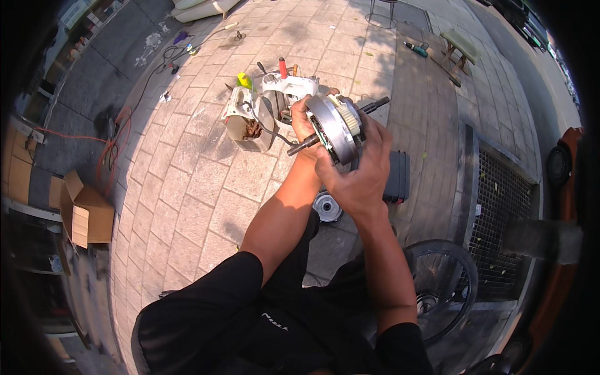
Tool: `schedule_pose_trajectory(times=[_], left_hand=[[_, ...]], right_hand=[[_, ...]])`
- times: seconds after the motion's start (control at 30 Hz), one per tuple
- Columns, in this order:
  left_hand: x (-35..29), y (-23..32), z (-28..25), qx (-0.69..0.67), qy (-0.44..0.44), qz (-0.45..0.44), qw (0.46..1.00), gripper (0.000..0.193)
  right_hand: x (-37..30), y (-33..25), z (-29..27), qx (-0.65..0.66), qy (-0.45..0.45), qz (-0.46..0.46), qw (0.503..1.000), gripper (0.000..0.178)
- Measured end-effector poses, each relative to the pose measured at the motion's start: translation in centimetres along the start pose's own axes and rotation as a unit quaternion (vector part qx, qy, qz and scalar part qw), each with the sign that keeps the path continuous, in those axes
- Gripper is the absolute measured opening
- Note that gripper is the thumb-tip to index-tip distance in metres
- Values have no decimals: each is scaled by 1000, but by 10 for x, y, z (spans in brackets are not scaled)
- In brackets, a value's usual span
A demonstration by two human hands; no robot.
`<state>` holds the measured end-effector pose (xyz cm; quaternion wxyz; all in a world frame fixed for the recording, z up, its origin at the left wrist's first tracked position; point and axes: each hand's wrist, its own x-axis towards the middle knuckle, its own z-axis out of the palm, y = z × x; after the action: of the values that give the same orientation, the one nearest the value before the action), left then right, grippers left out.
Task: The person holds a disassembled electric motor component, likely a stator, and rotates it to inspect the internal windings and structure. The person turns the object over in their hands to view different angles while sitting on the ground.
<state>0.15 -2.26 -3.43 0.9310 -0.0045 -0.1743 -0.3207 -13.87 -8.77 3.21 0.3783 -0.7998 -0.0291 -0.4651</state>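
Between my two hands is a hub motor core (338, 130), a silver metal ring with a cream gear on its side and a dark axle running through it. The axle juts out on both sides, tilted up to the right. My left hand (302, 122) grips it from the left, its fingers partly hidden behind the ring. My right hand (359, 172) is wrapped round the right and lower side, thumb near the bottom of the ring. Below, on the paving, lies a round silver hub cover (327, 207), partly covered by my right wrist.
Two cut-open white jugs (257, 139) with tools stand just beyond my hands. A dark case (400, 177) sits to the right, near a spoked wheel (472, 275) and a metal grate (500, 206). A cardboard box (100, 219) and an orange cable (78, 136) lie left; a drill (417, 49) lies far right.
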Motion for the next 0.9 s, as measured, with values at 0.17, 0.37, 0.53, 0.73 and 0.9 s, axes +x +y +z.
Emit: schedule_pose_trajectory(times=[0.17,0.37,0.53,0.73,0.9], left_hand=[[-3,-6,18,29,33,-8,999,63],[-4,-8,21,13,17,-18,1000,63],[-4,-10,22,44,70,10,997,63],[-4,-10,21,57,72,18,996,63],[-6,-11,20,47,37,8,998,61]], right_hand=[[-3,6,5,-21,17,-4,1000,88],[-2,1,2,-19,1,6,1000,82],[0,0,1,-25,2,0,1000,81],[1,0,0,-27,-1,6,1000,78],[0,6,4,-37,7,-2,999,86]])
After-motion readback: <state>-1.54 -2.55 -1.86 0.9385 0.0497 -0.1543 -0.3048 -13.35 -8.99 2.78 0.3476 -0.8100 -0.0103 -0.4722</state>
